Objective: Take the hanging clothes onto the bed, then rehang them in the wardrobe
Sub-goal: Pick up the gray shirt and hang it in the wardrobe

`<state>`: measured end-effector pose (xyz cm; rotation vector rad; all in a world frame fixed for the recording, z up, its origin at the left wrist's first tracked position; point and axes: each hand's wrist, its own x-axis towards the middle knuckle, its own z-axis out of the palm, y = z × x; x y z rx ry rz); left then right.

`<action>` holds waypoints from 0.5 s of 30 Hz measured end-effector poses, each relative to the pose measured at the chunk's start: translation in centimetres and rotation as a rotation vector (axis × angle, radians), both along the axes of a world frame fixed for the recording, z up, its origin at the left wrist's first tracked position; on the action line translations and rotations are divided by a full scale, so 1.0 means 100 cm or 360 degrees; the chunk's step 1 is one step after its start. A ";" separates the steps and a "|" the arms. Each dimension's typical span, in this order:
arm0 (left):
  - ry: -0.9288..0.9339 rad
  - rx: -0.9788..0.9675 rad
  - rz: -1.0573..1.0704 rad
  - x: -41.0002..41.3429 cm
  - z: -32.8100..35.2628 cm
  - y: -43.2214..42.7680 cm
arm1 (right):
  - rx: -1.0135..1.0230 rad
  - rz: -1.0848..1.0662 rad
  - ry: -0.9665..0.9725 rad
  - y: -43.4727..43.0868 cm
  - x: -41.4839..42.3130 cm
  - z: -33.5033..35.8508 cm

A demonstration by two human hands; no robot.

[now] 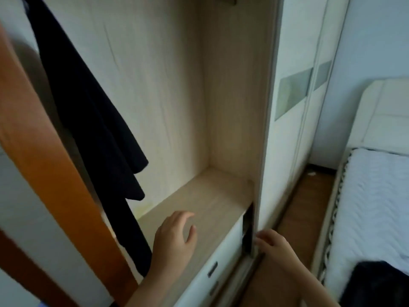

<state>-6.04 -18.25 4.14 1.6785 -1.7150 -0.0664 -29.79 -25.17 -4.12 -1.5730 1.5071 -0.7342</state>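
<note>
Head view, wardrobe [177, 85] open, right-hand bay. Dark garment [88, 111] hangs at the left of the bay, slanting across the view, its lower hems layered in steps and the lowest part reaching down past the shelf [212, 202] edge. Orange garment [44, 151] hangs further left, beside the dark one and partly in front of it. Left hand [174, 238]: above the front of the shelf, palm down, fingers spread and loosely bent, holding nothing. The dark garment's lower edge is just beside this wrist on its left; contact cannot be judged. Right hand [274, 244]: at the lower edge of the sliding door [285, 129], fingers bent against the door's edge. Blur prevents telling whether they hook round it or only touch it. Both hanging garments are well apart from the right hand. White drawer fronts [223, 251] with small dark handles sit below the shelf. Bed [376, 196] at right, pale quilted cover, light headboard [387, 111] behind. A dark piece of cloth [376, 282] lies at the near corner of the bed, away from both hands. Wood floor [309, 196] between wardrobe and bed.
</note>
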 end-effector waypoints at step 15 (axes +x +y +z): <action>0.0404 0.1502 -0.0426 -0.018 -0.170 0.062 | 0.0971 -0.1516 -0.0111 0.309 -0.090 -0.148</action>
